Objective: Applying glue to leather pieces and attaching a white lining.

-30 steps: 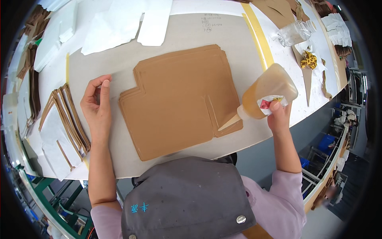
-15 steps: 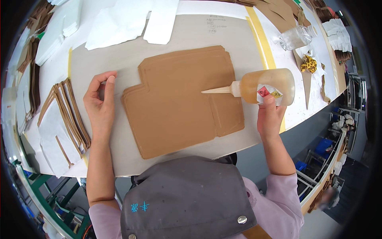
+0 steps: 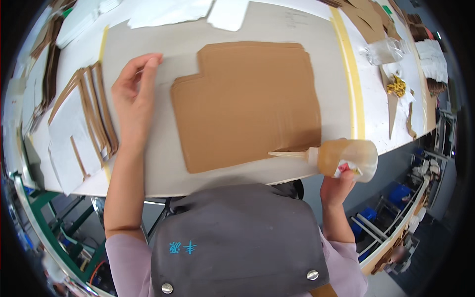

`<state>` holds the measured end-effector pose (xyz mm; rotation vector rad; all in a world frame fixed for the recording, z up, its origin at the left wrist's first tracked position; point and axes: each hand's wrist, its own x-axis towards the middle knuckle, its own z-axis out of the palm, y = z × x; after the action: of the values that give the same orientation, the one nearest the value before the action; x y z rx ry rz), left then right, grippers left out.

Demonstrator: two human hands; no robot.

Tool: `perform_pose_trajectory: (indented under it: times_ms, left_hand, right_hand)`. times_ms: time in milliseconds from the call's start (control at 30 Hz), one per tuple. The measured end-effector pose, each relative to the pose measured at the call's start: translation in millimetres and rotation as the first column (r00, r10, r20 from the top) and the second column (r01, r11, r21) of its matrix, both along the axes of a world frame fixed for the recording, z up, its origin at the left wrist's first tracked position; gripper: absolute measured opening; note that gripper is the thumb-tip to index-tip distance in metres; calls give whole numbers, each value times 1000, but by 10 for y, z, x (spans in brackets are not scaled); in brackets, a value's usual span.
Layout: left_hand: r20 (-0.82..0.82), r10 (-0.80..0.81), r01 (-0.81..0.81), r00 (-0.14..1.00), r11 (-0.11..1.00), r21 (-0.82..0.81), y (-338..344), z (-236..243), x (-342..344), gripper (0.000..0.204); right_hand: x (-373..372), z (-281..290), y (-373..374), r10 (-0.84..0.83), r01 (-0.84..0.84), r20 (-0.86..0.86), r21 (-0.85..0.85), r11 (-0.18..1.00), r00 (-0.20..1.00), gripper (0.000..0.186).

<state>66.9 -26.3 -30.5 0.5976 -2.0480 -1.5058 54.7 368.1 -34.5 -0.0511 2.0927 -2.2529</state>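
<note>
My right hand [image 3: 338, 187] grips a squeeze bottle [image 3: 346, 156] of amber liquid, probably glue, held on its side with the long pale nozzle pointing left. The nozzle tip is at the near edge of a brown, leather-like panel [image 3: 247, 109], toward its right corner. A dark, wet-looking patch shows on the panel by the nozzle. This panel lies flat on the grey work surface [image 3: 163, 148] and has a notch at its far left corner. My left hand [image 3: 136, 91] hovers left of the panel, thumb and forefinger pinched together, nothing visible in them.
On the left stand brown-edged white panels [image 3: 74, 138] in a stack. White sheets [image 3: 168, 11] lie at the far edge. Yellow tape [image 3: 352, 84] borders the grey surface on the right, with a clear jar [image 3: 386, 51] and brown scraps [image 3: 410, 119] beyond it.
My right hand has brought the bottle nearer, from over the panel to its near right corner. The dark patch has appeared there. My left hand stays at the left; the view has shifted.
</note>
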Motion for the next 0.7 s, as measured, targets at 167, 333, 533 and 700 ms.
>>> perform_pose_trajectory:
  times_ms: [167, 333, 533, 700]
  left_hand:
    - [-86, -8, 5, 996, 1000, -29, -13, -57, -5, 17]
    - [-88, -32, 21, 996, 992, -122, -4, -75, -12, 17]
    - [-82, -28, 18, 996, 992, -122, 56, -90, 63, 13]
    - [-56, -96, 89, 994, 988, -126, 158, -76, 102, 13]
  right_hand:
    - [204, 56, -562, 97, -93, -64, 55, 994, 993, 91]
    - [231, 103, -1020, 291, -292, -127, 11, 956, 948, 83]
    - [-174, 207, -1338, 98, -26, 124, -485, 874, 987, 53]
    - [-1601, 576, -170, -101, 118, -181, 89, 989, 978, 48]
